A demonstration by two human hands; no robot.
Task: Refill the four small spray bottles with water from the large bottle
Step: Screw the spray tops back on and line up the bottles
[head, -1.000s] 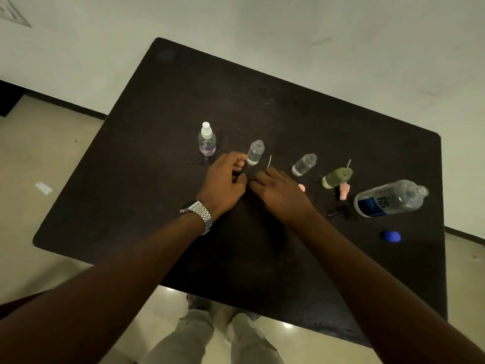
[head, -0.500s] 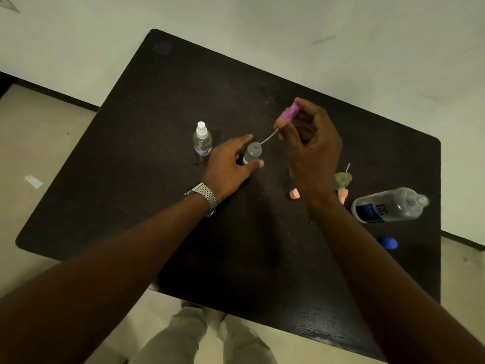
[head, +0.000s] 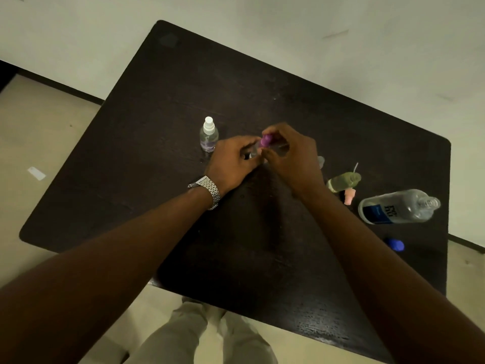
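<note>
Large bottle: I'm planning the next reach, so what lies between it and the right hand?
In the head view, a green spray bottle and a pink spray head sit between the right hand and the large bottle.

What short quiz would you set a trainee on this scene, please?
1. True or false: the large bottle is capped.
2. Which colour is the spray top pinched by the right hand? A white, B purple, C blue.
3. What does the left hand hold?
Key: 1 false; 2 B; 3 a small clear bottle.
</note>
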